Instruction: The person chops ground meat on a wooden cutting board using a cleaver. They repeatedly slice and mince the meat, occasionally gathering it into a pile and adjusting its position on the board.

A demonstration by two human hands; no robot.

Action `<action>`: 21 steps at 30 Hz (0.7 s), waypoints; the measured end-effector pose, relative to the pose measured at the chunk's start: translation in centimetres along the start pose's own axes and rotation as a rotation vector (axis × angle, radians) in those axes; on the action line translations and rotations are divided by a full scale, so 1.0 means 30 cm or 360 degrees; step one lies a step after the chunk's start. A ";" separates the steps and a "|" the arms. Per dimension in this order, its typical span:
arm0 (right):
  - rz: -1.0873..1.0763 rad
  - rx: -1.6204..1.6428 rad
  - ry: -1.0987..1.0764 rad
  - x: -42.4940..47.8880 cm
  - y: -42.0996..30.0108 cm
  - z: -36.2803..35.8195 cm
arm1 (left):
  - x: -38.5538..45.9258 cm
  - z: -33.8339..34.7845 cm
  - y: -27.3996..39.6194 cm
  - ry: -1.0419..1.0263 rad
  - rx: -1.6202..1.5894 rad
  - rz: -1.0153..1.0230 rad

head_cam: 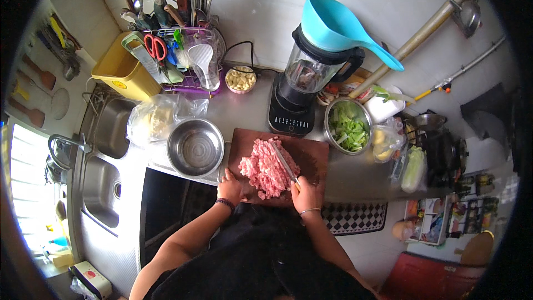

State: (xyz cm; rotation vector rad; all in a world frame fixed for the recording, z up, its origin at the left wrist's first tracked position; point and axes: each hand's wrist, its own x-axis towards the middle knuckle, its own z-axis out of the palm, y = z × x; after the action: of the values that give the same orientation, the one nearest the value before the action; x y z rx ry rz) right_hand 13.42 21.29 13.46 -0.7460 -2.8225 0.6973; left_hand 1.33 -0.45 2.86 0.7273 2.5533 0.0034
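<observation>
A mound of minced raw meat lies on a reddish-brown cutting board in front of me. My right hand grips the handle of a kitchen knife, and its blade rests on or in the right part of the meat. At the board's left edge is my left hand, fingers against the board and the thumb side near the meat. Whether it grips the edge or only presses on it is hard to tell. Just left of the board stands a steel bowl with nothing seen in it.
Behind the board stands a blender with a turquoise ladle on top. A bowl of chopped greens is at the right, a plastic bag at the left. Farther back are a small bowl of garlic cloves and a utensil rack.
</observation>
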 end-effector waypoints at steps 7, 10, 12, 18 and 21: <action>0.0332 -0.0024 -0.0087 -0.040 0.135 0.163 | 0.028 0.014 0.025 -0.0032 0.0124 -0.0051; 0.0229 0.0052 -0.0043 0.014 0.052 0.033 | 0.007 -0.034 0.020 -0.0074 0.0087 0.0022; 0.0130 0.0071 0.0065 0.008 0.014 -0.024 | -0.009 -0.042 0.012 -0.0080 0.0169 0.0068; 0.0035 0.0676 0.0140 -0.089 -0.032 0.021 | -0.037 -0.018 0.005 0.0294 -0.0104 0.0054; -0.0009 0.0904 0.0033 -0.114 -0.038 0.096 | -0.142 -0.305 0.111 0.0071 -0.0713 0.0176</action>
State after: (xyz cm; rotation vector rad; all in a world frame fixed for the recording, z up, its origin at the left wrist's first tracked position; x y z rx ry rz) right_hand 15.17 17.56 11.41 -0.6277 -2.4043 1.3886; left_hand 2.01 1.46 13.31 0.6902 2.4189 0.6124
